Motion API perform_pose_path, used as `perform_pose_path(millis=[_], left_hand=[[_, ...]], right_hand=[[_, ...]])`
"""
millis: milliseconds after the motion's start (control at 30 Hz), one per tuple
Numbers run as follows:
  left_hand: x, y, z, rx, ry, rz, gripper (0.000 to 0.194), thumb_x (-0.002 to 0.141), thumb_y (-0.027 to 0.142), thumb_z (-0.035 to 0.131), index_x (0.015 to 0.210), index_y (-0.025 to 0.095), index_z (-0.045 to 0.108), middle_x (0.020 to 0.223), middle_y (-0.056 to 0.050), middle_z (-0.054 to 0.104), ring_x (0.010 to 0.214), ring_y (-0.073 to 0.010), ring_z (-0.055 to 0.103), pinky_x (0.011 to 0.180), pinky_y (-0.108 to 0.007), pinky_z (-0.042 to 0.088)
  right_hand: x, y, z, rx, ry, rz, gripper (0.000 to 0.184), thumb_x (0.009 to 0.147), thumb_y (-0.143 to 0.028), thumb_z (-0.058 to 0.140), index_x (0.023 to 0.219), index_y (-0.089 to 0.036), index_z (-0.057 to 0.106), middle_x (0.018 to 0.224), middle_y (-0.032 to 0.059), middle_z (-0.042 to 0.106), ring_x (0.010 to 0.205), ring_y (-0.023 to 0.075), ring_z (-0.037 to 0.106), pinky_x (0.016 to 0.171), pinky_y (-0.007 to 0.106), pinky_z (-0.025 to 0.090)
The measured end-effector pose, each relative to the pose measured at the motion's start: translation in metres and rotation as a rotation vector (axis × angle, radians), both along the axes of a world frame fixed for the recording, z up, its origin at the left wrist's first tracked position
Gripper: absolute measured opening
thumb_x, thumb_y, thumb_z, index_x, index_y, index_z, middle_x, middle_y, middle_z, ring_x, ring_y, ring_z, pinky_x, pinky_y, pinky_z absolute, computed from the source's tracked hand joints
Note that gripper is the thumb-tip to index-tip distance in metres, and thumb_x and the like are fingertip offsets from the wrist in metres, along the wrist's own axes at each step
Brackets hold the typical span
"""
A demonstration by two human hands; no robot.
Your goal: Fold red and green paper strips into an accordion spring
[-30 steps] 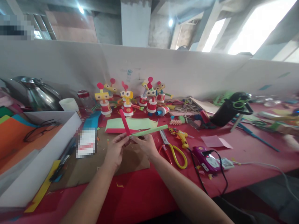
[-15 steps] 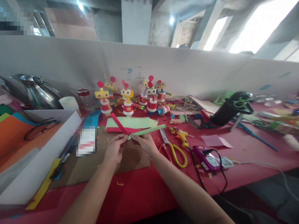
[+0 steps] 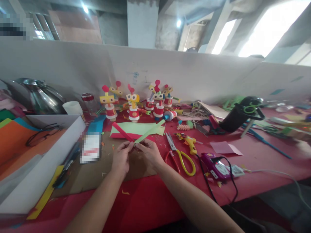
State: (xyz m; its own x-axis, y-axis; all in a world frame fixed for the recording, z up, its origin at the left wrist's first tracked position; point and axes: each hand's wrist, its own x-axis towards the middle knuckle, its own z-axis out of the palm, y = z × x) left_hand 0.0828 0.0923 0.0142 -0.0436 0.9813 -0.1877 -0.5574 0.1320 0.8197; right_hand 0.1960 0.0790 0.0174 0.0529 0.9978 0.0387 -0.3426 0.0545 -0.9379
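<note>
Two paper strips meet at an angle between my fingertips, one red and one green. The red paper strip [image 3: 122,131] slants up to the left from my left hand [image 3: 121,157], whose thumb and fingers pinch its lower end. My right hand [image 3: 150,152] pinches the lower end of the green paper strip [image 3: 150,130], which slants up to the right. The fingertips hide how the two ends overlap. Beneath my hands lies a brown cardboard sheet [image 3: 97,179]. Just beyond them, a pale green paper sheet [image 3: 126,127] lies over red paper [image 3: 116,135].
Several paper-cup figures [image 3: 134,113] stand at the back. Right of my hands lie yellow-and-red-handled scissors [image 3: 181,160], a yellow glue gun [image 3: 191,144] and a purple power strip [image 3: 216,168] with cords. A white box [image 3: 48,161] holds coloured paper at left, near a metal jug [image 3: 46,97].
The green strip has tilted more steeply upward, its far end swinging up and left. My hands stay together, pinching the strip ends.
</note>
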Motion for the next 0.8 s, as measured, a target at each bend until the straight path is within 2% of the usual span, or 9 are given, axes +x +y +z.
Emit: perform_pose_path(millis=[167,267,400,533,667,800], left_hand=[[-0.009,0.002,0.011,-0.037,0.065,-0.185,0.028,0.048,0.02,0.086,0.069,0.014,0.068,0.065,0.0,0.067,0.06,-0.0092,0.06,0.062,-0.021,0.045],[-0.013,0.002,0.018,-0.024,0.133,-0.244,0.028,0.05,0.023,0.085,0.073,0.014,0.07,0.066,-0.002,0.068,0.061,-0.0118,0.062,0.061,-0.023,0.046],[-0.01,-0.001,0.019,0.015,0.139,-0.164,0.028,0.049,0.027,0.086,0.065,0.014,0.067,0.061,-0.001,0.067,0.059,-0.0146,0.063,0.065,-0.028,0.049],[-0.002,-0.005,0.016,0.039,0.079,-0.112,0.031,0.05,0.029,0.086,0.07,0.013,0.069,0.065,-0.004,0.069,0.066,-0.0188,0.066,0.072,-0.034,0.051],[0.002,-0.004,0.014,0.05,-0.002,-0.135,0.029,0.048,0.026,0.087,0.068,0.014,0.069,0.067,-0.004,0.071,0.07,-0.02,0.068,0.076,-0.036,0.052],[-0.004,-0.001,0.012,0.072,-0.004,-0.187,0.027,0.047,0.016,0.086,0.068,0.014,0.07,0.069,-0.002,0.071,0.071,-0.0165,0.067,0.078,-0.031,0.052]], right_hand=[[0.009,0.001,0.008,-0.011,-0.127,-0.035,0.012,0.065,-0.028,0.071,0.068,-0.016,0.069,0.064,0.0005,0.066,0.063,0.0135,0.057,0.062,0.025,0.044],[0.014,0.002,0.01,0.011,-0.208,-0.012,0.01,0.067,-0.027,0.069,0.068,-0.017,0.07,0.064,0.0003,0.066,0.062,0.013,0.056,0.061,0.025,0.043],[0.012,0.001,0.009,0.022,-0.195,-0.03,0.012,0.068,-0.029,0.069,0.072,-0.017,0.069,0.065,-0.0006,0.065,0.064,0.013,0.057,0.061,0.025,0.043],[0.007,-0.001,0.009,-0.016,-0.1,-0.024,0.021,0.067,-0.034,0.071,0.078,-0.017,0.07,0.071,0.0009,0.067,0.066,0.013,0.059,0.064,0.025,0.046],[0.008,0.0,0.011,-0.014,-0.073,-0.021,0.019,0.068,-0.034,0.071,0.073,-0.016,0.071,0.066,0.0011,0.065,0.063,0.0124,0.057,0.065,0.027,0.047],[0.014,0.003,0.011,0.027,-0.091,-0.021,0.018,0.068,-0.034,0.071,0.069,-0.016,0.071,0.062,0.0001,0.063,0.059,0.011,0.055,0.063,0.026,0.046]])
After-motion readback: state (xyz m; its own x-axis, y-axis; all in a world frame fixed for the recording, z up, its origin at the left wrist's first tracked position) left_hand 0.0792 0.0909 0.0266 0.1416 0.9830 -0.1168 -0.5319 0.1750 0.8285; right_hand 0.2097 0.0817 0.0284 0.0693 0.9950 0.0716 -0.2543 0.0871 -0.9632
